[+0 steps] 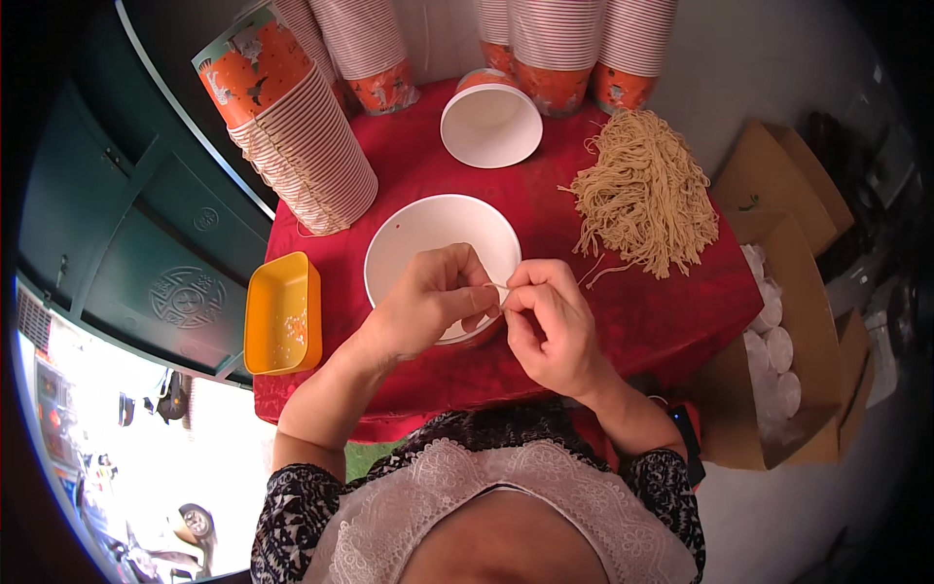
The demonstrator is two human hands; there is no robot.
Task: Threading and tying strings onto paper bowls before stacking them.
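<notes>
Over the near right rim of a large white paper bucket [443,219], my two hands meet fingertip to fingertip. My left hand [433,297] is closed in a pinch, and so is my right hand [550,326]. Between them runs a short piece of thin beige string [498,287], its ends hidden by the fingers. The bucket stands open side up, with a small dark hole visible in its inner wall. To the right lies a loose heap of beige strings [647,190], with a few strands trailing toward my right hand.
A yellow tray [283,341] with small pale bits sits at the red table's left edge. A tall stack of orange-printed buckets [306,146] leans behind it. Another bucket [491,127] lies tipped, its mouth toward me. More stacks [365,49] line the back. Open cardboard box [808,331] stands right.
</notes>
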